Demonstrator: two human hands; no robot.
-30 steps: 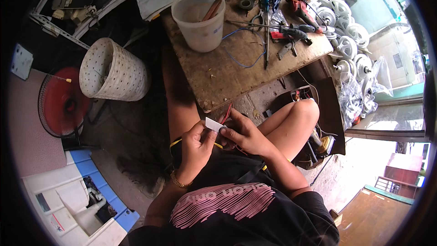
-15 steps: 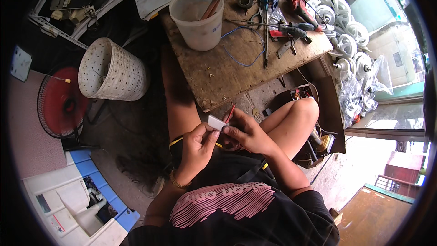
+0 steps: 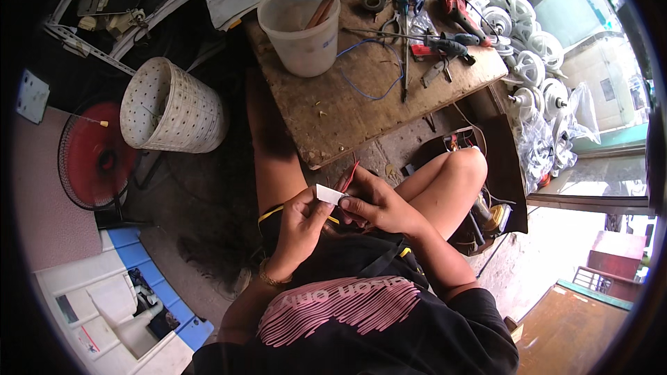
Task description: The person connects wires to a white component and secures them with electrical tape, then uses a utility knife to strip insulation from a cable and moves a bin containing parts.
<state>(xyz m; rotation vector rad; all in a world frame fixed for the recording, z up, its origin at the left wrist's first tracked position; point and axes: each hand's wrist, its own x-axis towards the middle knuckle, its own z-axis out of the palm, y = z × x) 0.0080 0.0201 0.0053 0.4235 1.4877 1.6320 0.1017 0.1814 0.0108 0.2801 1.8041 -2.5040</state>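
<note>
A small white rectangular block [image 3: 328, 194] is held between both hands above my lap. My left hand [image 3: 300, 222] pinches its left end, the thumb lying along its lower edge. On the other side, my right hand [image 3: 379, 203] grips the right end with thumb and fingers. Red wires [image 3: 349, 176] rise beside the block at the right fingers; where they attach is hidden. The curled fingers of the right hand cover whatever else lies in its palm.
Ahead stands a worn wooden table [image 3: 326, 125] with a translucent bucket [image 3: 299, 42], blue wire [image 3: 361, 97], screwdriver [image 3: 406, 62] and red power tool [image 3: 458, 10]. At left are a perforated basket [image 3: 191, 114] and red fan [image 3: 104, 160]. A toolbox [image 3: 511, 167] sits by my right knee.
The white block has turned slightly and dropped a little at its left end, so its face looks brighter. Both hands keep their hold, with small finger shifts.
</note>
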